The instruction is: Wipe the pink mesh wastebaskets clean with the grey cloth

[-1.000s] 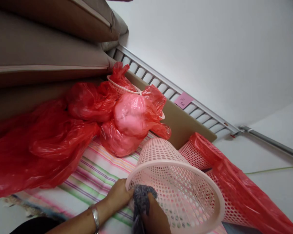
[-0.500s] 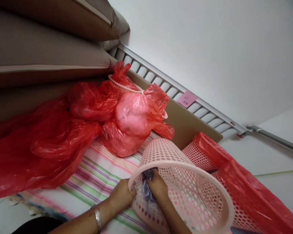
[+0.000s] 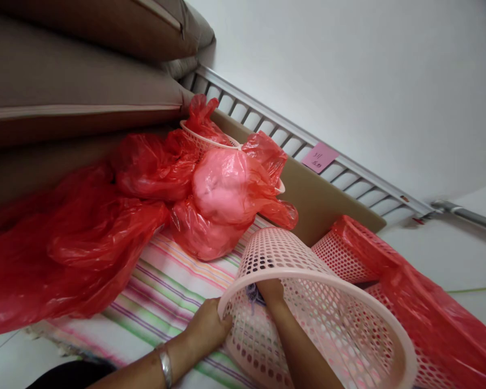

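Observation:
A pink plastic basket (image 3: pixel 328 278) with holes in its wall lies tilted on its side, its mouth turned toward me. My left hand (image 3: pixel 208 327) is closed around the left part of its rim, with a silver bangle on that wrist. Inside the basket, my right hand (image 3: pixel 270 294) is closed on a purple-grey cloth (image 3: pixel 254 294), which it presses to the upper inner wall. The fingertips of that hand are hidden by the cloth and the basket.
Red plastic bags (image 3: pixel 222 200) are heaped on a striped sheet (image 3: pixel 166 281). Lined with red plastic, more pink baskets (image 3: pixel 340 256) stand at the right. Brown cushions (image 3: pixel 85 81) fill the upper left. A pink note (image 3: pixel 319 156) hangs on a metal rail (image 3: pixel 372 192) along the wall.
My right hand has moved deeper into the basket with the cloth, along the upper wall. The basket sits slightly further right in view, my left hand still on its rim.

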`<state>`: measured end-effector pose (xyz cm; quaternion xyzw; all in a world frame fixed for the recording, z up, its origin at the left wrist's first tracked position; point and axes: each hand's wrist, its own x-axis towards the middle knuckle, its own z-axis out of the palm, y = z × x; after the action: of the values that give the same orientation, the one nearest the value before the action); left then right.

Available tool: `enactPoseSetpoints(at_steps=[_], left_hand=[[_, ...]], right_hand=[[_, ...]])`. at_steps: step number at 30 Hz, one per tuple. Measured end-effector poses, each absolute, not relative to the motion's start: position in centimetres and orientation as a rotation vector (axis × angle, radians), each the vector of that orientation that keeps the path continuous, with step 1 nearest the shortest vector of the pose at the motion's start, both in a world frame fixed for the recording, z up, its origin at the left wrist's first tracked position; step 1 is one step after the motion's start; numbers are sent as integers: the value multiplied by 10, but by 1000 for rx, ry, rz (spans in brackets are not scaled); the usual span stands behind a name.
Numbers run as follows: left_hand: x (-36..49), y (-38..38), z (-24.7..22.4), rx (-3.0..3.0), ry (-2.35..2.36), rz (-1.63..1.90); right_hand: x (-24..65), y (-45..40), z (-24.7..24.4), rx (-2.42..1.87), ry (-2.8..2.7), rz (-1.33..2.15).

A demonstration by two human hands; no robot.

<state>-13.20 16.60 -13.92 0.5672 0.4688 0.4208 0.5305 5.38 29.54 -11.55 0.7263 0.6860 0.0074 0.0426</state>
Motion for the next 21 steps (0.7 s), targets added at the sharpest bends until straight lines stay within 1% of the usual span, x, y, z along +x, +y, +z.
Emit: enactPoseSetpoints(at_steps=[6, 12, 16, 21], left_hand=[[-133, 165, -137, 1355, 1102, 1027], [-134, 167, -142, 1354, 1105, 1047], [-138, 171, -144, 1363, 1146, 1050], [-141, 173, -144, 1353, 1175, 1056]], right_hand=[[51, 265, -110, 2276, 2021, -64], [49, 187, -109, 2134, 2118, -113], [45, 141, -111, 2060, 2132, -207], [43, 132, -108, 2070, 2145, -267]])
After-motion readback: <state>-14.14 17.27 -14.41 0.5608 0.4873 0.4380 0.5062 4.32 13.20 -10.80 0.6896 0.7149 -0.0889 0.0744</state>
